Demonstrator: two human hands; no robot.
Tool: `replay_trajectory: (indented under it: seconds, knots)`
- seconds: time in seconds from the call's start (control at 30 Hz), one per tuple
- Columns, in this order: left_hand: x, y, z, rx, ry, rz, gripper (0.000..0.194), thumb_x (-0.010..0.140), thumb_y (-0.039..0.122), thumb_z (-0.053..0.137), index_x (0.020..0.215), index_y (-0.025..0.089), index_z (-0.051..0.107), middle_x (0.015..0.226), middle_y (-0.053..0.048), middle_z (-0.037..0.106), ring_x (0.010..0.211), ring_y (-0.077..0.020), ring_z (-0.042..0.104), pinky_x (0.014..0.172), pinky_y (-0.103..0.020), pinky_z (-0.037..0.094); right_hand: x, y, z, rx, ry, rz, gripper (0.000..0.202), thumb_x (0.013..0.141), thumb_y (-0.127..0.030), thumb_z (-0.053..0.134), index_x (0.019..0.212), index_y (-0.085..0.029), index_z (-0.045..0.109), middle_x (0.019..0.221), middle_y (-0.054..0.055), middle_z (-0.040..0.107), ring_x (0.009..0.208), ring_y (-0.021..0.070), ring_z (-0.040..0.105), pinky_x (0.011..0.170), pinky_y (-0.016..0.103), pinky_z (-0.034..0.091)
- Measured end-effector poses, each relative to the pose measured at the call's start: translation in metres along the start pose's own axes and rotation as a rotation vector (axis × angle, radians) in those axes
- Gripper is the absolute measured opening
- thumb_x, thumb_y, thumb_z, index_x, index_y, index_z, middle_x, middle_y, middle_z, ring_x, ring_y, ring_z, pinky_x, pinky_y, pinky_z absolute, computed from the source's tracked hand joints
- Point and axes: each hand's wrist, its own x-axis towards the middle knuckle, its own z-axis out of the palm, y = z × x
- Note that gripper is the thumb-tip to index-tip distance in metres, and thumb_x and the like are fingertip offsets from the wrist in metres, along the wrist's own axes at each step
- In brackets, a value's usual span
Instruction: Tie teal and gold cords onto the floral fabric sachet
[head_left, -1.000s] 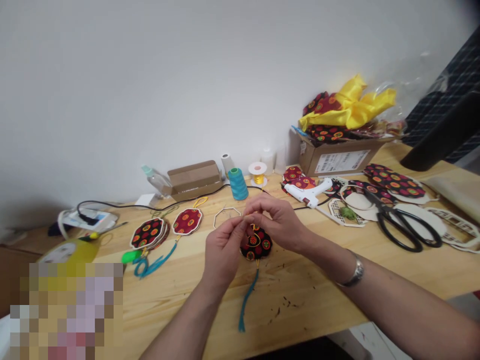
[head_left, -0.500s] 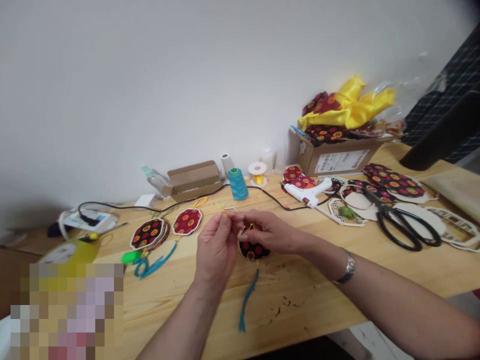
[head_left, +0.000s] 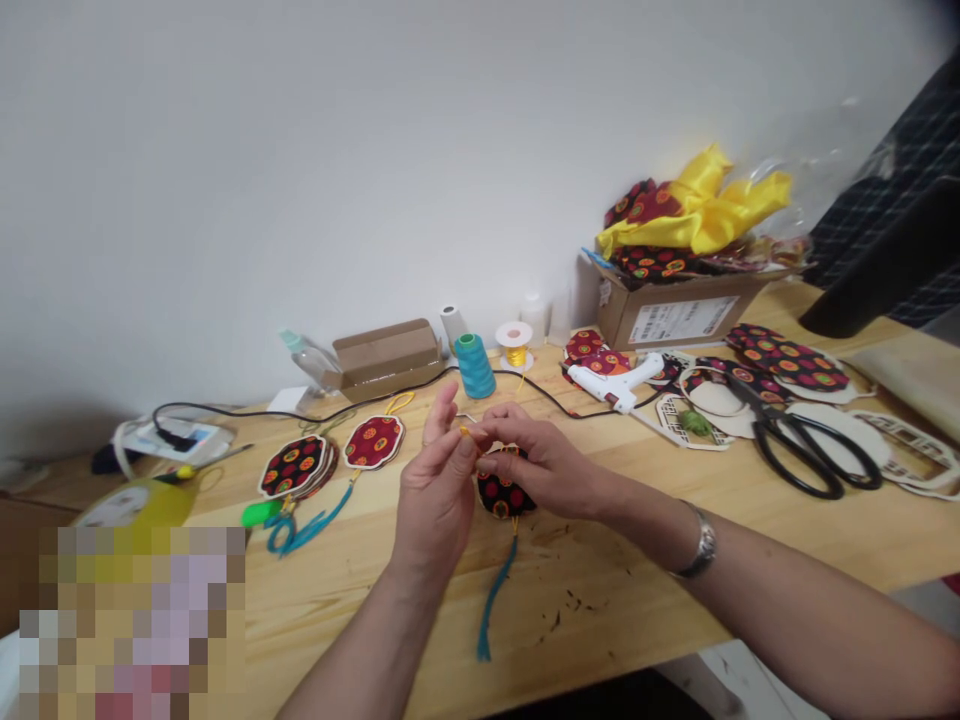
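Observation:
My left hand (head_left: 439, 490) pinches a bit of yellow cord (head_left: 464, 431) between thumb and forefinger, with other fingers raised. My right hand (head_left: 551, 462) meets it there, thumb and fingers closed on the same cord; most of the cord is hidden by the fingers. Just under my right hand lies a black fabric ornament (head_left: 504, 497) with red and orange round motifs, partly covered. From its lower edge a blue tassel (head_left: 493, 605) trails down over the wooden table (head_left: 450, 650).
A red ornament (head_left: 374, 442) and a stack of black ones (head_left: 295, 466) lie to the left. Behind stand blue thread (head_left: 475, 367) and a yellow cord spool (head_left: 514, 347). On the right are a white glue gun (head_left: 616, 384), black scissors (head_left: 810, 450) and a filled carton (head_left: 675, 310).
My left fingers have lifted and spread behind the pinch. Both hands have come closer together, and the cord end that stuck up earlier is now mostly hidden.

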Motion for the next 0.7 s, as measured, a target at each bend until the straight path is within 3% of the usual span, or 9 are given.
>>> replay_trajectory:
  seconds: [0.13,0.3,0.43,0.57,0.7]
  knots:
    - [0.002,-0.001,-0.002,-0.012,-0.053,0.007,0.004,0.071,0.021,0.069,0.074,0.019,0.07,0.129,-0.003,0.052,0.12,-0.0153,0.043,0.09,-0.021,0.041,0.001,0.005,0.0,-0.008,0.025,-0.009,0.013,0.085,-0.016,0.052,0.078,-0.017,0.063,0.072,0.0,0.052,0.08,0.0127,0.047,0.076,0.026,0.041]
    - [0.008,0.001,-0.004,-0.102,-0.051,-0.021,0.011,0.072,0.027,0.069,0.076,0.017,0.069,0.108,-0.007,0.065,0.094,-0.016,0.059,0.078,-0.028,0.048,0.003,0.019,-0.003,-0.077,0.024,-0.014,0.016,0.086,-0.018,0.052,0.078,-0.018,0.066,0.068,-0.001,0.051,0.078,0.0124,0.047,0.074,0.024,0.039]
    - [0.011,0.007,-0.007,-0.139,-0.018,-0.042,0.011,0.07,0.027,0.071,0.074,0.018,0.065,0.091,-0.004,0.07,0.09,-0.016,0.062,0.074,-0.028,0.05,0.004,0.032,-0.007,-0.127,0.032,0.012,0.02,0.086,-0.02,0.052,0.07,-0.016,0.064,0.068,0.0,0.052,0.077,0.0127,0.046,0.072,0.025,0.039]
    - [0.013,0.013,-0.01,-0.169,0.008,-0.082,0.015,0.069,0.027,0.072,0.076,0.019,0.061,0.072,0.001,0.066,0.083,-0.0159,0.064,0.064,-0.025,0.05,0.003,0.046,-0.01,-0.223,0.025,-0.003,0.021,0.086,-0.023,0.053,0.069,-0.016,0.064,0.073,0.002,0.059,0.086,0.0146,0.047,0.079,0.029,0.038]
    - [0.014,0.016,-0.011,-0.216,-0.011,-0.078,0.014,0.07,0.026,0.071,0.075,0.018,0.059,0.06,0.006,0.055,0.068,-0.0116,0.062,0.064,-0.027,0.051,0.003,0.054,-0.014,-0.343,-0.003,-0.049,0.017,0.086,-0.024,0.054,0.076,-0.019,0.066,0.082,0.001,0.064,0.091,0.0153,0.044,0.089,0.034,0.033]
